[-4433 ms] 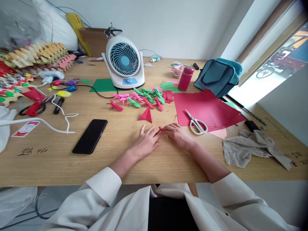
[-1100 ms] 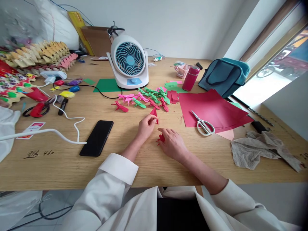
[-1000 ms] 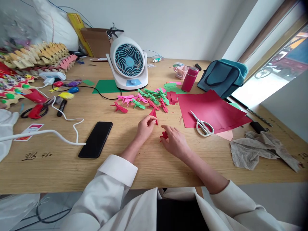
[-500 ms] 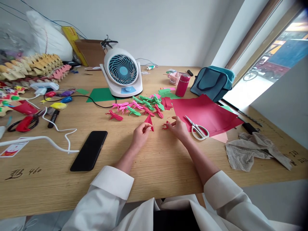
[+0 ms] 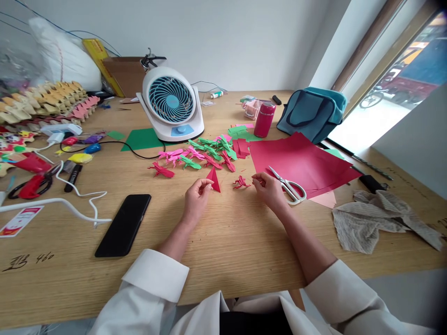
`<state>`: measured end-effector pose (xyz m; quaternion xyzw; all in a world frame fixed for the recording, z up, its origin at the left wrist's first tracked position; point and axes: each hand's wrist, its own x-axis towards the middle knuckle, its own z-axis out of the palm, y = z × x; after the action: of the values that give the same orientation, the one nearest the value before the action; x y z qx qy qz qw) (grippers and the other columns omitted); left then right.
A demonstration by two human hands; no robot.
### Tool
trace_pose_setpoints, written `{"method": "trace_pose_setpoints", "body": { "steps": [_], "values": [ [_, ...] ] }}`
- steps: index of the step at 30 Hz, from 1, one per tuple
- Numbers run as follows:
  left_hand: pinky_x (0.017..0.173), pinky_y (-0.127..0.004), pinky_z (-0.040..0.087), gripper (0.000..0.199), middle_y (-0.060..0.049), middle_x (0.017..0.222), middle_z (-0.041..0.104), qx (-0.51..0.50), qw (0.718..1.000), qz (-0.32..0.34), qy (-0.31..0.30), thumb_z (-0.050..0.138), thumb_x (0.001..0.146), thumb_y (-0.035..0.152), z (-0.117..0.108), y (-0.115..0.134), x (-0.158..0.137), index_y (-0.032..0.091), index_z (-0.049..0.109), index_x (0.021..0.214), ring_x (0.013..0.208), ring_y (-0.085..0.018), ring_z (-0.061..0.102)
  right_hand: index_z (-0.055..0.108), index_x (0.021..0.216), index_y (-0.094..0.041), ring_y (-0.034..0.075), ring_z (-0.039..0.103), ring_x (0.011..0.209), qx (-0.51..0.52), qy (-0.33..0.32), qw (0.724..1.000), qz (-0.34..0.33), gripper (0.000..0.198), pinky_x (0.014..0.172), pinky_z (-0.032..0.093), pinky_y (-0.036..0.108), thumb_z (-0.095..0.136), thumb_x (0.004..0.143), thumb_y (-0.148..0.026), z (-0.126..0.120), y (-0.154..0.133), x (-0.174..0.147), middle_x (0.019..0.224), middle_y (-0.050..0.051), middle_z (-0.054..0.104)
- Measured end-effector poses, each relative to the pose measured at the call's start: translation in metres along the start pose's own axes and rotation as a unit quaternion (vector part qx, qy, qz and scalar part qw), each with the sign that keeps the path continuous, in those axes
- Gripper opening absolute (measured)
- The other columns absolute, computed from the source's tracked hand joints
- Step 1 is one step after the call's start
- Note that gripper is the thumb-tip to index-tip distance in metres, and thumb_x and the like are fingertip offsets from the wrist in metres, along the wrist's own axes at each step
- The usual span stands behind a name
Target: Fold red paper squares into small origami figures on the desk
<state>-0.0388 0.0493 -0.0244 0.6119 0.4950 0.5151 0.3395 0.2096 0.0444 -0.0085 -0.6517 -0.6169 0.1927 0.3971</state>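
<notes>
My left hand (image 5: 195, 199) pinches the red folded triangle (image 5: 213, 178) on the worktop (image 5: 226, 242), while my right hand (image 5: 270, 188), fingers loosely curled and empty, rests just beside the small red paper figure (image 5: 240, 182).

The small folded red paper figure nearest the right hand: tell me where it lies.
In the head view, the small red folded figure lies on the table just left of the right hand, apart from its fingertips, right of the red paper triangle pinched by the left hand.
</notes>
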Motion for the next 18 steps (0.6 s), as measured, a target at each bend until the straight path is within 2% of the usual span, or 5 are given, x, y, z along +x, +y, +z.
{"method": "trace_pose_setpoints", "body": {
  "steps": [6,11,14,16,18],
  "values": [
    [0.075,-0.025,0.051,0.016,-0.003,0.087,0.069,0.012,0.999,-0.012,0.048,0.055,0.086,0.03,-0.004,-0.001,0.003,0.018,0.064,0.092,0.081,-0.015,0.066,0.069,0.093,-0.019,0.017,0.06,0.066,-0.015,0.007,1.0,-0.014,0.02,0.067,0.047,0.029,0.053,0.083,-0.023,0.002,0.002,-0.001,0.079,0.004,0.07],
    [0.071,-0.025,0.05,0.014,-0.003,0.089,0.069,0.05,0.997,-0.002,0.055,0.054,0.088,0.027,-0.005,0.001,0.002,0.018,0.064,0.092,0.08,-0.015,0.065,0.068,0.092,-0.018,0.016,0.06,0.072,-0.046,-0.023,0.996,-0.078,0.021,0.069,0.047,0.027,0.048,0.086,-0.016,0.004,0.0,-0.004,0.092,0.007,0.067],
    [0.076,-0.029,0.051,0.017,-0.006,0.095,0.069,0.135,0.988,0.074,0.02,0.051,0.092,0.024,-0.003,0.009,-0.001,0.018,0.066,0.097,0.086,-0.017,0.064,0.068,0.092,-0.017,0.018,0.061,0.079,-0.074,-0.044,0.99,-0.109,0.023,0.07,0.047,0.028,0.047,0.085,-0.012,0.007,0.004,-0.007,0.095,0.008,0.064],
    [0.089,-0.034,0.048,0.022,-0.008,0.104,0.07,0.215,0.963,0.158,-0.031,0.049,0.093,0.021,0.003,0.016,-0.004,0.019,0.067,0.106,0.1,-0.021,0.061,0.068,0.093,-0.017,0.02,0.061,0.085,-0.086,-0.05,0.987,-0.124,0.025,0.075,0.047,0.029,0.047,0.083,-0.009,0.01,0.007,-0.008,0.097,0.009,0.063],
    [0.101,-0.04,0.043,0.033,-0.009,0.118,0.068,0.277,0.931,0.216,-0.098,0.048,0.093,0.018,0.013,0.023,-0.006,0.019,0.062,0.122,0.112,-0.023,0.057,0.069,0.092,-0.017,0.02,0.061,0.087,-0.091,-0.053,0.986,-0.13,0.026,0.078,0.047,0.029,0.047,0.082,-0.007,0.011,0.009,-0.008,0.097,0.009,0.063]
  ]
}}
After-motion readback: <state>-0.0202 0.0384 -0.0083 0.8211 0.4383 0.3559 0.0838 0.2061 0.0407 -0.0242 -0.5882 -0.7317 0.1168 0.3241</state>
